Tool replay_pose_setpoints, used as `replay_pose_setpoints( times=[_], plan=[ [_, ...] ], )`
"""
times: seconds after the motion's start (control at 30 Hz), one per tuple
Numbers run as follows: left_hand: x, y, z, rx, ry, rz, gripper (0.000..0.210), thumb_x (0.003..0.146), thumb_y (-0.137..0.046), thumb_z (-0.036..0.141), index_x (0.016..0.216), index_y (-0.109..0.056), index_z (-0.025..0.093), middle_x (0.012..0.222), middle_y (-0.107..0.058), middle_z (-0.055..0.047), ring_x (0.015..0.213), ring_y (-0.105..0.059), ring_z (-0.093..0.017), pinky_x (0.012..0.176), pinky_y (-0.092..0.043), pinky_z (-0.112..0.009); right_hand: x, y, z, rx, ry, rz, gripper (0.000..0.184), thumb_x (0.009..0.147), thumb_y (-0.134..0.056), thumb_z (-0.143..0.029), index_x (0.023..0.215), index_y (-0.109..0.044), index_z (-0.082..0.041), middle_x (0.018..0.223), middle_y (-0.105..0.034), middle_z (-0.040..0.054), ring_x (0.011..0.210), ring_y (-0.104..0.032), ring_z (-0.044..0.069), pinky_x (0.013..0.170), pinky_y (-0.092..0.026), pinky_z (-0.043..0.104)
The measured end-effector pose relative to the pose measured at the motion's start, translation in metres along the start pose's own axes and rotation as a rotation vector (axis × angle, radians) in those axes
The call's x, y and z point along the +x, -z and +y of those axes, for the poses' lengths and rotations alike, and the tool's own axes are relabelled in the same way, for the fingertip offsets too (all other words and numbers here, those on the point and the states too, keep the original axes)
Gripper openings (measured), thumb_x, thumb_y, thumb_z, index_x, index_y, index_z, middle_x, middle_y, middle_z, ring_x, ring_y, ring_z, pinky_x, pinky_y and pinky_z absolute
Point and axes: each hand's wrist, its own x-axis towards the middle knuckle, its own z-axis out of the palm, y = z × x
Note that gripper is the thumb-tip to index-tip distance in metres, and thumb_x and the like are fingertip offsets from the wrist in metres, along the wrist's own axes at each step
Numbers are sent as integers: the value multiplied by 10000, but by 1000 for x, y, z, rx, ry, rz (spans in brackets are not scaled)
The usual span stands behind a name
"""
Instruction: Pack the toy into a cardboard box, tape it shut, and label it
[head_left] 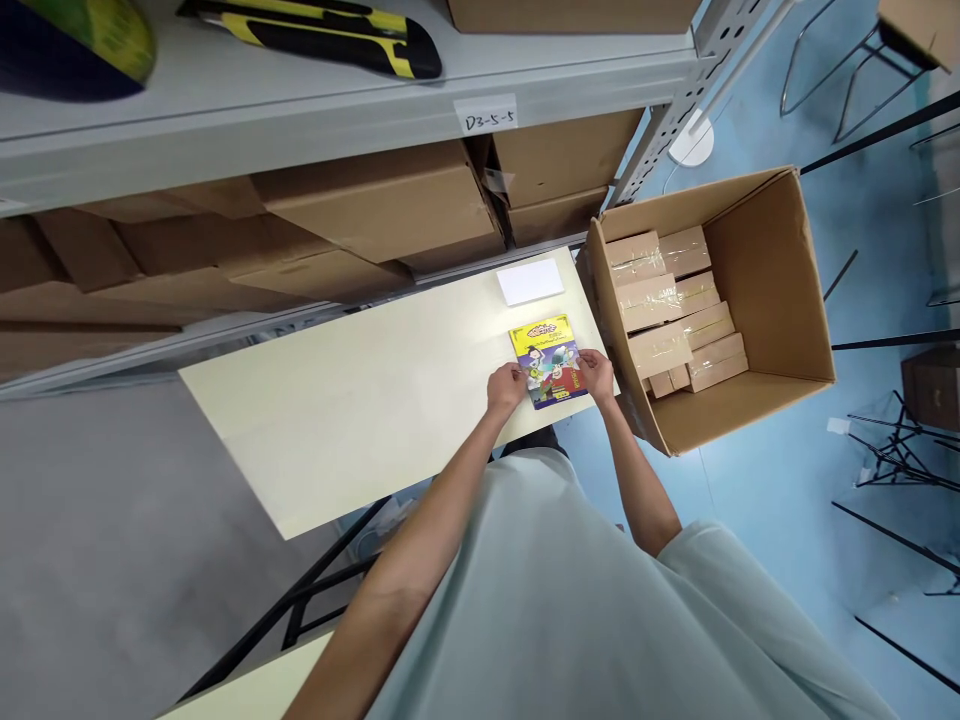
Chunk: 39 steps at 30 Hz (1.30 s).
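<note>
A colourful book with a yellow top and cartoon figures on its cover lies on the cream table, near its right end. My left hand is closed at the book's left edge, fingers pinched on it. At the opposite edge, my right hand pinches the book between thumb and fingers. Just beyond the book lies a white rectangular card or pad.
Right of the table stands an open cardboard box holding several taped brown packages. A metal shelf labelled D3-5-5 carries a yellow-black utility knife; cartons sit beneath. Black metal legs stand at lower left.
</note>
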Motion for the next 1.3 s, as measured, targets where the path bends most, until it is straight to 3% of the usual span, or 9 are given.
replay_pose_setpoints(
  times=[0.13, 0.23, 0.4, 0.63, 0.8, 0.9, 1.03, 1.17, 1.3],
  plan=[
    [-6, -1, 0, 218, -151, 47, 212, 1021, -575, 319, 1067, -739, 194, 1126, -776, -166, 1084, -701, -338, 954, -539, -429, -3, 8, -5, -194, 20, 9, 237, 979, -590, -332, 1092, -744, -191, 1092, -818, 115, 1009, -770, 254, 961, -596, 382],
    [-12, -1, -2, 351, -240, 86, 255, 1036, -529, 328, 1098, -729, 182, 1178, -730, -204, 1144, -654, -377, 986, -537, -483, -5, 13, -9, -451, 22, 93, 260, 1019, -567, -346, 1143, -735, -192, 1205, -770, 142, 1036, -740, 269, 949, -568, 390],
    [-22, -4, -8, 362, -308, 58, 261, 1028, -498, 286, 1124, -720, 189, 1182, -695, -197, 1190, -602, -385, 1058, -521, -537, -4, 10, -11, -652, -24, 104, 168, 1024, -578, -314, 1053, -694, -196, 1213, -696, 147, 1028, -697, 266, 902, -530, 359],
    [-43, -9, -11, 262, -326, 67, 394, 1003, -562, 274, 1362, -641, 131, 1307, -642, -224, 1269, -590, -403, 1106, -529, -564, 3, 7, -11, -549, 110, 51, 131, 972, -517, -197, 851, -558, -228, 1056, -686, 155, 1029, -657, 288, 938, -520, 390],
    [-58, -17, -14, 105, -391, 14, 580, 1010, -578, 269, 1576, -487, 185, 1613, -482, -184, 1450, -568, -340, 1211, -510, -476, 0, 10, -14, -251, -11, -33, 105, 930, -527, -321, 861, -549, -245, 833, -686, 60, 839, -670, 246, 784, -541, 346],
    [-64, -24, -17, 84, -361, -71, 604, 989, -642, 303, 1573, -513, 215, 1763, -311, -160, 1554, -491, -354, 1234, -504, -454, -10, 8, -21, -188, -33, -58, 207, 951, -514, -421, 941, -585, -227, 835, -732, 66, 820, -710, 244, 703, -553, 319],
    [-66, -25, -17, 50, -341, -155, 626, 965, -694, 324, 1567, -548, 236, 1835, -173, -146, 1510, -553, -383, 1200, -537, -483, -36, 4, -41, -161, -8, -70, 482, 917, -679, -525, 1287, -603, -225, 1086, -824, 116, 930, -778, 284, 718, -598, 339],
    [-63, -9, -11, -87, -373, -171, 431, 942, -712, 265, 1373, -708, 273, 1751, -409, -109, 1378, -672, -347, 1160, -570, -491, -70, -6, -65, -416, 127, -68, 361, 1021, -601, -452, 1324, -666, -266, 1121, -834, 110, 989, -794, 323, 850, -599, 403],
    [-74, 18, -3, -404, -363, -152, 257, 1053, -580, 369, 1209, -742, 246, 1390, -731, -94, 1170, -759, -251, 1026, -634, -406, -103, -28, -83, -521, 231, -111, 398, 1095, -483, -412, 1425, -641, -254, 1264, -790, 137, 1049, -784, 329, 912, -595, 429]
  ],
)
